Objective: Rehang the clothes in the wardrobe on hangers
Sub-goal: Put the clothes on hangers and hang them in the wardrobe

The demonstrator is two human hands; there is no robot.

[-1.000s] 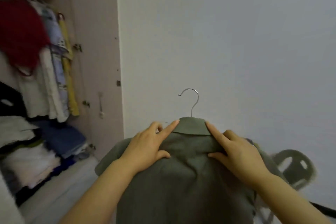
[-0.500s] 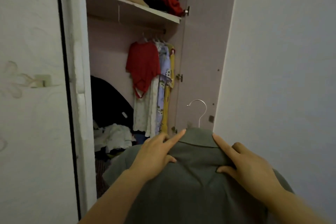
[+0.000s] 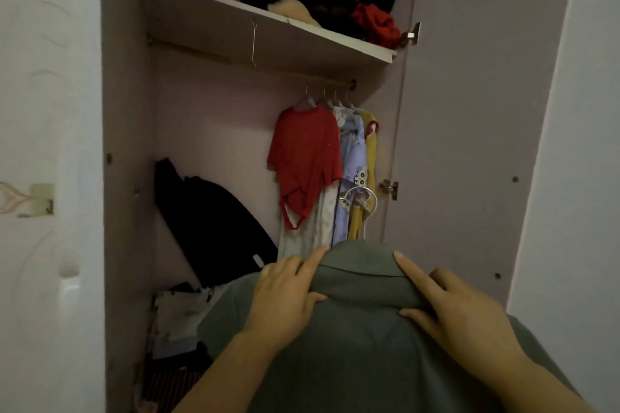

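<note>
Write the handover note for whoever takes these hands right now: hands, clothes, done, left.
Left hand: pinches the grey shirt at the collar's left side.
Right hand: pinches the collar's right side.
The shirt is on a hanger and held before the open wardrobe. Its hanger hook is free, below the rail.
Done: red shirt and a few others hang at the rail's right end.
Left: hook the grey shirt on the rail, then probably the loose clothes on the shelf.

Left grip and right grip each pinch the collar of a grey shirt, thumb beneath, forefinger along the top. Hanger hook stands above the collar. Red shirt and other garments hang at the right end of the rail.
</note>
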